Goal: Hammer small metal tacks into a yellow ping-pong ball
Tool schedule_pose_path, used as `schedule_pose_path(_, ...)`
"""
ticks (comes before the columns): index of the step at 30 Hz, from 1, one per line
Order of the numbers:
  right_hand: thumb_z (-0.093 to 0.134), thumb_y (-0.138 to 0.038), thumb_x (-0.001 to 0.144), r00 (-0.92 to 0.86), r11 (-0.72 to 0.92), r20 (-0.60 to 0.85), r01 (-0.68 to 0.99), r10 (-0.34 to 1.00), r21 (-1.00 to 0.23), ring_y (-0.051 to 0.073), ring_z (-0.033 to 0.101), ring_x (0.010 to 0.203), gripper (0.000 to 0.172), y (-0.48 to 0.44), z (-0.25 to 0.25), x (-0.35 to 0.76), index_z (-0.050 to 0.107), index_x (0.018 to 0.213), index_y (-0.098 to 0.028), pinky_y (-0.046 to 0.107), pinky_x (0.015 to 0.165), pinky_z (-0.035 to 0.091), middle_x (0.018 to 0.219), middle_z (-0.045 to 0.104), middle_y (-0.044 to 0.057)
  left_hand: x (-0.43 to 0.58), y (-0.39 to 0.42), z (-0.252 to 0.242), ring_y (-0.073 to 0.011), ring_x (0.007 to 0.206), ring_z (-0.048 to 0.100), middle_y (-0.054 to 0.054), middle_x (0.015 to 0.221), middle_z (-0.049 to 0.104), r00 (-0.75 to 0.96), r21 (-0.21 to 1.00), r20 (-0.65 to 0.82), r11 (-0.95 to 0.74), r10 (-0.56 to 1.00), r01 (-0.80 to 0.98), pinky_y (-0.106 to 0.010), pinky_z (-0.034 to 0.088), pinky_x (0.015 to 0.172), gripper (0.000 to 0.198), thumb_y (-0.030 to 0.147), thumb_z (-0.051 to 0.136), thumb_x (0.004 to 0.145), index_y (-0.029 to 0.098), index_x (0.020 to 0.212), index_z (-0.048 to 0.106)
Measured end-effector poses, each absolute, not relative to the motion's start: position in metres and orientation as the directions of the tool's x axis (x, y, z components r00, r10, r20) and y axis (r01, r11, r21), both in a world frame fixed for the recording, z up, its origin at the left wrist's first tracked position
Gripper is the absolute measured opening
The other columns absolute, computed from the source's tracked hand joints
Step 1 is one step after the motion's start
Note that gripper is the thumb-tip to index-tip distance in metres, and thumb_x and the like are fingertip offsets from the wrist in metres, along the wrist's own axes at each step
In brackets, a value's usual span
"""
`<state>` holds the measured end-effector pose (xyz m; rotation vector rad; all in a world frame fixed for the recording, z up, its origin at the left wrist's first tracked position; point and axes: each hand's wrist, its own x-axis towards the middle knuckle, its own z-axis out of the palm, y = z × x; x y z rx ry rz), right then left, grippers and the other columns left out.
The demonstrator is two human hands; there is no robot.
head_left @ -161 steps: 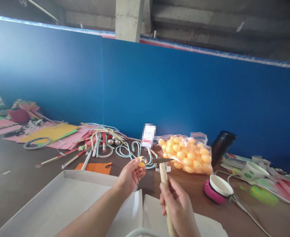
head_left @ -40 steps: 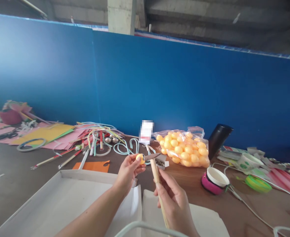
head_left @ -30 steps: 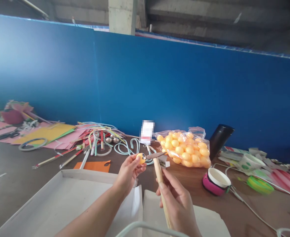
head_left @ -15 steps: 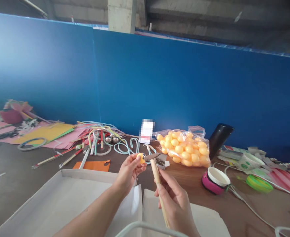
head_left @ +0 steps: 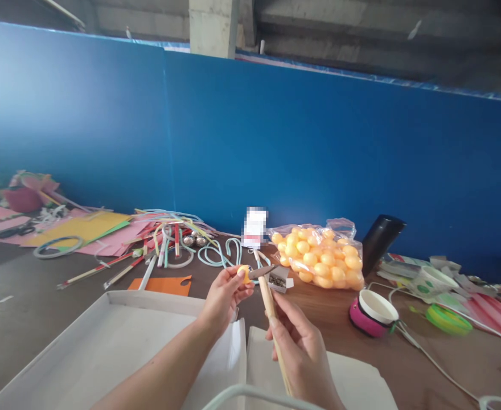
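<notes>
My left hand (head_left: pixel 224 295) pinches a small orange-yellow ball (head_left: pixel 244 274), like a ping-pong ball, between thumb and fingers. Wrapped round the wooden handle of a hammer (head_left: pixel 268 299) is my right hand (head_left: pixel 304 344). The dark hammer head lies sideways at the top of the handle, its tapered end pointing right. Its other end is at the ball's right side, where something shiny shows; I cannot tell whether they are pressed together. Just behind the hammer sits a small open box (head_left: pixel 279 280) of tiny metal pieces.
A clear bag of orange balls (head_left: pixel 319 256) stands behind my right hand. White box trays (head_left: pixel 148 302) lie under my forearms. Around them are pale blue tubing (head_left: pixel 210 255), orange felt (head_left: pixel 160 286), a pink-wrapped cup (head_left: pixel 368 319), a black cylinder (head_left: pixel 382 242) and a blue partition (head_left: pixel 250 131).
The view has shifted very slightly. Both hands keep the same hold, with the ball and hammer head almost unmoved against each other.
</notes>
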<state>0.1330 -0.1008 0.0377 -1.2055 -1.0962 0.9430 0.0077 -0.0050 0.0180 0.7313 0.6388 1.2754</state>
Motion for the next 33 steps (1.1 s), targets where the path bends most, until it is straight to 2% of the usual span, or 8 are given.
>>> schedule_pose_path(10, 0.060, -0.041, 0.074, 0.215, 0.127, 0.131, 0.033, 0.968, -0.991, 0.016, 0.053, 0.059, 0.051, -0.1010, 0.0362, 0.1327, 0.055, 0.120, -0.020, 0.020, 0.040, 0.041, 0.067, 0.058, 0.003, 0.0086, -0.0025, 0.0141, -0.0113, 0.067, 0.063, -0.004, 0.079, 0.060, 0.151, 0.800, -0.047, 0.127, 0.987, -0.586, -0.020, 0.052, 0.062, 0.028, 0.029, 0.066, 0.072, 0.014, 0.093, 0.057)
schedule_pose_path(15, 0.062, -0.043, 0.072, 0.230, 0.113, 0.120, 0.040, 0.966, -0.993, 0.016, 0.054, 0.059, 0.052, -0.0995, 0.0358, 0.1333, 0.058, 0.118, -0.019, 0.020, 0.038, 0.041, 0.080, 0.062, 0.006, 0.0088, -0.0015, 0.0131, -0.0117, 0.068, 0.063, -0.005, 0.080, 0.060, 0.149, 0.810, -0.045, 0.124, 0.988, -0.574, -0.021, 0.052, 0.062, 0.029, 0.030, 0.067, 0.072, 0.014, 0.093, 0.057)
schedule_pose_path(20, 0.061, -0.043, 0.073, 0.246, 0.106, 0.111, 0.033, 0.963, -0.994, 0.015, 0.053, 0.058, 0.054, -0.0992, 0.0363, 0.1338, 0.055, 0.121, -0.019, 0.020, 0.040, 0.042, 0.068, 0.059, 0.003, 0.0087, -0.0009, 0.0131, -0.0116, 0.068, 0.063, -0.004, 0.082, 0.060, 0.139, 0.822, -0.036, 0.108, 0.990, -0.559, -0.022, 0.052, 0.063, 0.029, 0.031, 0.067, 0.072, 0.014, 0.094, 0.057)
schedule_pose_path(23, 0.061, -0.042, 0.073, 0.221, 0.111, 0.119, 0.047, 0.968, -0.993, 0.016, 0.053, 0.059, 0.052, -0.0997, 0.0353, 0.1338, 0.056, 0.119, -0.019, 0.020, 0.039, 0.041, 0.075, 0.061, 0.005, 0.0087, -0.0015, 0.0133, -0.0112, 0.068, 0.063, -0.004, 0.083, 0.060, 0.135, 0.830, -0.036, 0.105, 0.990, -0.547, -0.021, 0.052, 0.062, 0.029, 0.032, 0.066, 0.072, 0.014, 0.093, 0.057)
schedule_pose_path(27, 0.059, -0.041, 0.076, 0.225, 0.108, 0.117, 0.049, 0.967, -0.993, 0.015, 0.052, 0.059, 0.052, -0.0994, 0.0347, 0.1337, 0.054, 0.122, -0.019, 0.020, 0.041, 0.041, 0.068, 0.058, 0.003, 0.0089, -0.0011, 0.0134, -0.0114, 0.068, 0.063, -0.004, 0.082, 0.060, 0.127, 0.828, -0.036, 0.101, 0.991, -0.551, -0.021, 0.052, 0.062, 0.030, 0.032, 0.067, 0.071, 0.014, 0.094, 0.057)
schedule_pose_path(31, 0.061, -0.042, 0.073, 0.217, 0.092, 0.101, 0.053, 0.971, -0.994, 0.016, 0.053, 0.060, 0.052, -0.0993, 0.0355, 0.1336, 0.057, 0.119, -0.019, 0.020, 0.038, 0.041, 0.079, 0.062, 0.006, 0.0091, 0.0002, 0.0126, -0.0107, 0.066, 0.062, -0.003, 0.081, 0.059, 0.119, 0.825, -0.048, 0.107, 0.992, -0.554, -0.021, 0.052, 0.061, 0.030, 0.032, 0.067, 0.071, 0.014, 0.092, 0.057)
schedule_pose_path(33, 0.061, -0.042, 0.073, 0.225, 0.094, 0.102, 0.047, 0.969, -0.994, 0.016, 0.053, 0.059, 0.052, -0.0997, 0.0361, 0.1336, 0.056, 0.119, -0.019, 0.020, 0.040, 0.041, 0.075, 0.061, 0.005, 0.0091, 0.0003, 0.0123, -0.0112, 0.067, 0.063, -0.003, 0.081, 0.060, 0.112, 0.828, -0.053, 0.107, 0.992, -0.550, -0.021, 0.052, 0.061, 0.030, 0.032, 0.067, 0.071, 0.014, 0.093, 0.057)
